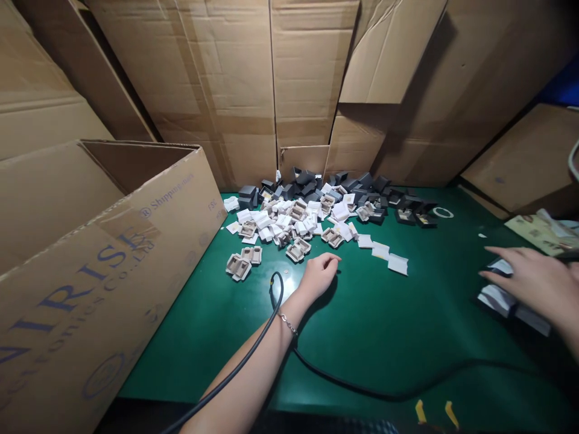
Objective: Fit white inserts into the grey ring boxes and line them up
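Observation:
My left hand [320, 274] rests on the green table with its fingers loosely curled in, and nothing shows in them. A chain bracelet [288, 324] circles that wrist. At the right, my right hand [527, 277] reaches over small black boxes [534, 318] with white inserts [496, 298]. Its fingers are stretched out and apart; whether they touch the boxes I cannot tell. Ahead of my left hand lies a heap of small white and grey-brown paper inserts [296, 217], and behind them a pile of black boxes [312, 184]. Several flat white pieces [398, 264] trail off to the right.
A large cardboard carton [149, 241] stands open at the left. Cardboard panels [235, 78] wall off the back. A black cable [335, 380] loops over my left forearm and across the table [407, 325]. A white ring [443, 212] and yellow strips [420, 411] lie at the right.

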A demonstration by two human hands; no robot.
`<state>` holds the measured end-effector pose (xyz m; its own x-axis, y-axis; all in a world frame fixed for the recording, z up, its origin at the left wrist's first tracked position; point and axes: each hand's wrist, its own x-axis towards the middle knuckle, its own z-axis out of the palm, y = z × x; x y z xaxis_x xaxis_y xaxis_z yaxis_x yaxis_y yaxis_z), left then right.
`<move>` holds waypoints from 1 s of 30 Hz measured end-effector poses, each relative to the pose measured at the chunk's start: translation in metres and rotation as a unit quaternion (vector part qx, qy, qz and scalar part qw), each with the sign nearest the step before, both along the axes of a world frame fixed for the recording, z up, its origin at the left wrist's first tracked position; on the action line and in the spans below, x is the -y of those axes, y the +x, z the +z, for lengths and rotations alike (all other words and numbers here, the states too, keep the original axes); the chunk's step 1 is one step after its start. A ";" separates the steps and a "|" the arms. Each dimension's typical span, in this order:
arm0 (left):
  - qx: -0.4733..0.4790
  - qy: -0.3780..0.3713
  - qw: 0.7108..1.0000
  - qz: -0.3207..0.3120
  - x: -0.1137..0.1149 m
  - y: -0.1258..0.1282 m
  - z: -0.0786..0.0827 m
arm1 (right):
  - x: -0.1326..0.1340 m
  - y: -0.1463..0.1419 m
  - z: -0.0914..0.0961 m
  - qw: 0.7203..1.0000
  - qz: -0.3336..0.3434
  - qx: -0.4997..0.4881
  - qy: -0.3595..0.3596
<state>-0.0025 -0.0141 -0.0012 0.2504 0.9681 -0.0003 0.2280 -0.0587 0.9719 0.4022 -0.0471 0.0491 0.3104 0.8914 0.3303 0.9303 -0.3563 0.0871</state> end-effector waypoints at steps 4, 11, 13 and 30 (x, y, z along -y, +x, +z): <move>-0.024 0.001 1.000 -0.007 0.000 -0.001 -0.002 | -0.050 -0.062 0.001 0.993 0.086 -0.068 -0.053; -0.013 -0.026 0.999 -0.014 0.007 -0.007 -0.001 | -0.138 -0.129 -0.022 0.950 0.137 -0.277 -0.037; -0.008 -0.047 0.999 -0.009 0.008 -0.009 0.002 | -0.155 -0.131 -0.031 0.950 0.130 -0.285 -0.013; 0.012 -0.047 0.999 0.002 -0.002 -0.003 0.000 | -0.128 -0.153 -0.025 0.973 0.114 -0.147 0.133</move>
<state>-0.0060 -0.0118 -0.0008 0.2483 0.9649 -0.0851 0.2044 0.0337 0.9783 0.2495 0.0811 0.0238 0.2302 0.8435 0.4852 0.9586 -0.1108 -0.2623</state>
